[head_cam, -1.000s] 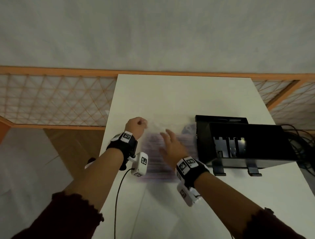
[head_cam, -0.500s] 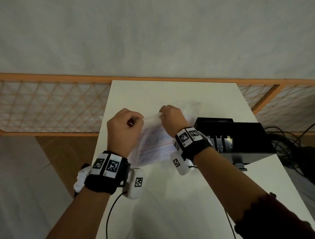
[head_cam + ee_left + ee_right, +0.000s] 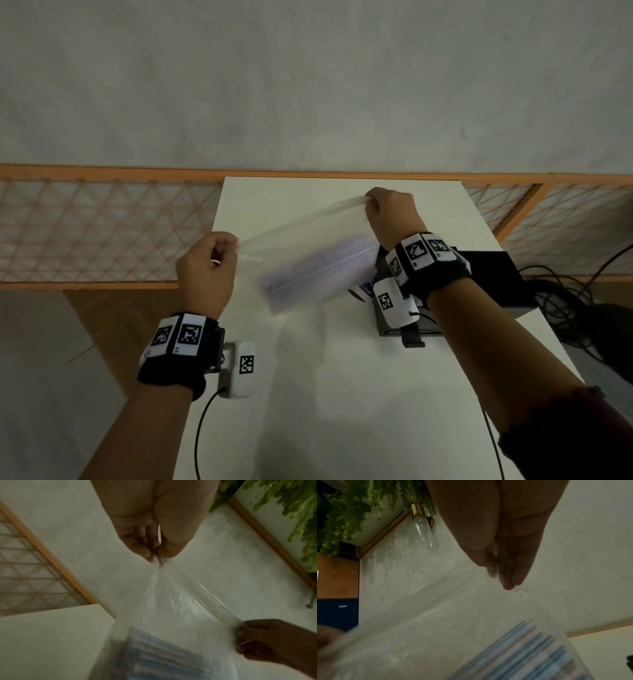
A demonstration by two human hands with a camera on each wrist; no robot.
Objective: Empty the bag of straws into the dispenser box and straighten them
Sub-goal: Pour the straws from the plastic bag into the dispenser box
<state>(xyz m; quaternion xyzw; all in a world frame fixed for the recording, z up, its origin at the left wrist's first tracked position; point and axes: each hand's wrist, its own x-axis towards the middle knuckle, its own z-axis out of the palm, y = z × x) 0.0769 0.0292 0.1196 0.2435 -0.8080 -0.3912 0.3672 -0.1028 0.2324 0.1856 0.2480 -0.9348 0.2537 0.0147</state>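
A clear plastic bag (image 3: 301,240) of striped straws (image 3: 315,270) hangs in the air above the white table (image 3: 342,394), stretched between both hands. My left hand (image 3: 219,250) pinches its left top corner; the pinch shows as left hand (image 3: 157,559) on the bag (image 3: 171,601). My right hand (image 3: 373,205) pinches the right top corner, higher and farther back, seen close as right hand (image 3: 498,572) on the bag (image 3: 436,615). The straws (image 3: 530,649) lie bunched in the bag's lower part. The black dispenser box (image 3: 489,281) stands on the table at the right, partly hidden by my right wrist.
An orange lattice railing (image 3: 102,226) runs behind and to the left of the table. Black cables (image 3: 565,298) lie to the right of the box. A grey wall (image 3: 308,85) is behind. Green foliage (image 3: 291,507) shows in the wrist views.
Both hands lifted the bag off the table and pulled apart. The right hand moved up and right, the left stayed lower left, so the bag's top edge is now stretched taut.
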